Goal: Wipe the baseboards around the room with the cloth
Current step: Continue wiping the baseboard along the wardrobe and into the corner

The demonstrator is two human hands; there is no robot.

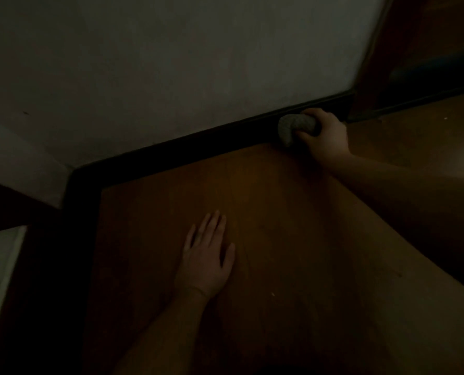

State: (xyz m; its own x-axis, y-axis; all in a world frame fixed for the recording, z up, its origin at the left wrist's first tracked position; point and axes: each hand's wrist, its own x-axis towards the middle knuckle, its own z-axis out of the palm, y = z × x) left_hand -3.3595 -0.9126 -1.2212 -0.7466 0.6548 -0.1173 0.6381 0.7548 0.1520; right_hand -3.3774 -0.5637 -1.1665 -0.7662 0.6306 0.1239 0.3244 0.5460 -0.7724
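Dim room: pale wall above, brown floor below, dark baseboard running between them. Left hand lies flat on the floor, fingers straight, holding nothing. Right hand grips the bunched grey cloth, pressing it against the baseboard.

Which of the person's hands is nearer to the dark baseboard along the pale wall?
Right. The right hand grips the grey bunched cloth against the dark baseboard. The left hand rests flat on the brown wooden floor, well back from it.

Left hand lies flat with fingers spread; right hand is curled, arm outstretched.
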